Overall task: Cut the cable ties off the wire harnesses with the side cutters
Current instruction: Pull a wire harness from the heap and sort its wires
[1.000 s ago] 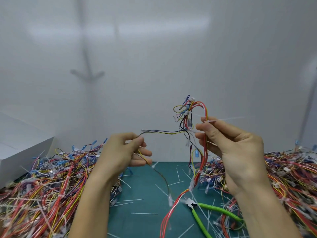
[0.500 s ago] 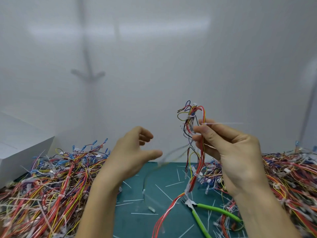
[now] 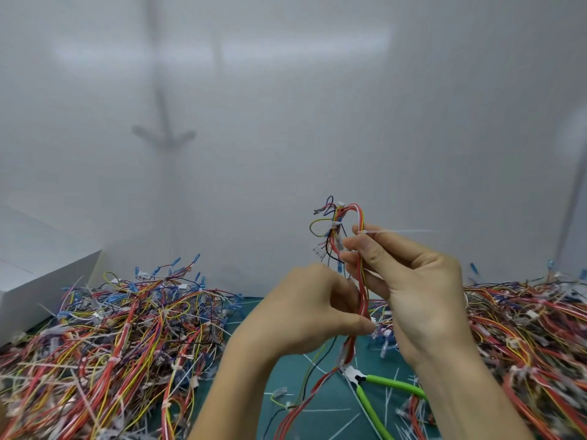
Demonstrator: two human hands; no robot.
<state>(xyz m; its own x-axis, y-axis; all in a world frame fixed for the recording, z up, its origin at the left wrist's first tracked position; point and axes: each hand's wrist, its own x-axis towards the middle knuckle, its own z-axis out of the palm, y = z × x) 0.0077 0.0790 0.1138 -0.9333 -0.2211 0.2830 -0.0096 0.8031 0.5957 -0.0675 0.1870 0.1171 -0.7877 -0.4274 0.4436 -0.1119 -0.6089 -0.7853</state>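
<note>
Above the desk (image 3: 286, 369) and side cutters (image 3: 390, 382), my right hand (image 3: 413, 290) pinches the wire harness (image 3: 362, 296), left hand (image 3: 305, 309) gripping just below.

The green tabletop (image 3: 336, 423) carries a heap of wire harnesses (image 3: 104, 350) along its left edge and a second heap (image 3: 524, 338) along its right edge. Between them, toward the near edge, green-handled side cutters (image 3: 390, 383) lie among cut cable ties (image 3: 324, 409). A white box (image 3: 38, 281) sits far left.
</note>
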